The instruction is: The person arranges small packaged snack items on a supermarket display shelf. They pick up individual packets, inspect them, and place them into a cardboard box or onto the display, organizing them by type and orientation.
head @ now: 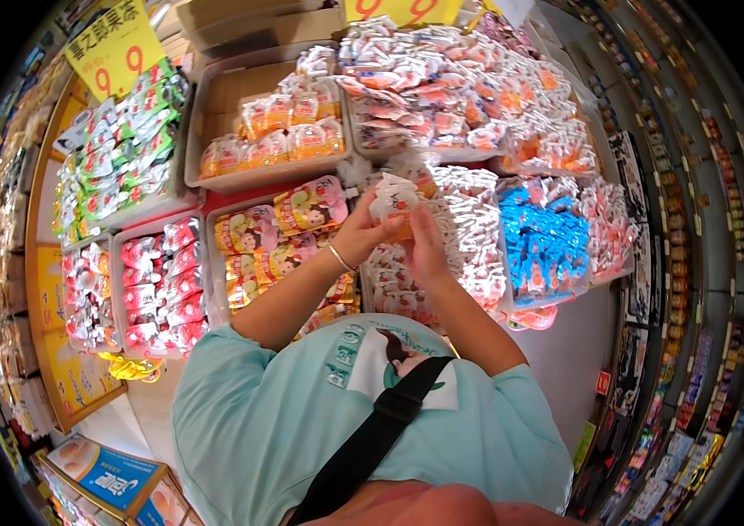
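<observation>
Between my two hands, above the display bins, is a white and orange jelly pouch [395, 199] with printing on it. My left hand [366, 227], with a bangle at the wrist, grips the pouch from its left side, thumb across the lower front. On the other side, my right hand [427, 238] has its fingers against the pouch's right edge. Below and to the right of the hands lie packed rows of white pouches [474, 230]. Yellow and pink spouted pouches [311, 205] fill the bin to the left of my left hand.
Farther back stand a part-filled bin of orange pouches [273, 148] and a heaped bin of white pouches [418, 79]. Blue pouches [543, 233] are at right, red pouches [164, 283] and green pouches [125, 151] at left. A yellow price sign [115, 49] rises at back left. Shelves [707, 230] line the right.
</observation>
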Demonstrator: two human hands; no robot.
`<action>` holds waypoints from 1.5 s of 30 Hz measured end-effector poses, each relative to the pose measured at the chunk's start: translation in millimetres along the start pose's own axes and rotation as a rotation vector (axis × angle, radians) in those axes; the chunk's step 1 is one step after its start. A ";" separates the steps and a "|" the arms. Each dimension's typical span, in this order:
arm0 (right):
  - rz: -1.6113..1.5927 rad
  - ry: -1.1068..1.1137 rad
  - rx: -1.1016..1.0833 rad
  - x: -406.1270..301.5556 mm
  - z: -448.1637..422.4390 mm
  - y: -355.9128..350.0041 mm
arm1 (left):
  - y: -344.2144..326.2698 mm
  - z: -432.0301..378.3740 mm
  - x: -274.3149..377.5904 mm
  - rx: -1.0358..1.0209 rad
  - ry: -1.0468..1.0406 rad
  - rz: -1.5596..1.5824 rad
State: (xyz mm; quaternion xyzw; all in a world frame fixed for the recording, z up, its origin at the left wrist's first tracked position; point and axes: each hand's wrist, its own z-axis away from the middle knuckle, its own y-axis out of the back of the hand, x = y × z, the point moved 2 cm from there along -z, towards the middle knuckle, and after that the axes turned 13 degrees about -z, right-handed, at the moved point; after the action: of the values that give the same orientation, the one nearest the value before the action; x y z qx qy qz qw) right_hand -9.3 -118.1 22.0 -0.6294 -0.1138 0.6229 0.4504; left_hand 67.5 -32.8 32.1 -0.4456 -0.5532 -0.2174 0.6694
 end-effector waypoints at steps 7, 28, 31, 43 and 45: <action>0.619 0.082 0.050 -7.7 -3.7 -0.8 | 74.2 -19.3 21.1 0.127 -0.070 -0.253; 0.525 -0.074 0.057 -2.2 0.7 25.6 | 325.1 -78.1 72.0 0.578 0.070 -2.085; 0.562 -0.060 0.023 -0.4 0.5 24.3 | 322.5 -70.4 62.9 0.445 0.167 -2.064; 0.605 -0.074 0.024 7.8 2.8 24.7 | 333.1 -47.5 36.1 0.178 0.208 -2.047; 0.587 -0.048 0.040 7.9 1.4 26.9 | 322.2 -47.7 34.9 0.334 0.257 -1.920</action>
State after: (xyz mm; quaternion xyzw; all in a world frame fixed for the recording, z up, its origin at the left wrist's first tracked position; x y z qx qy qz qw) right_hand -20.2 -127.2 -2.2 -0.6115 0.0751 0.7434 0.2605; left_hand 356.5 98.0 -49.5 0.3209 -0.6269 -0.6349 0.3176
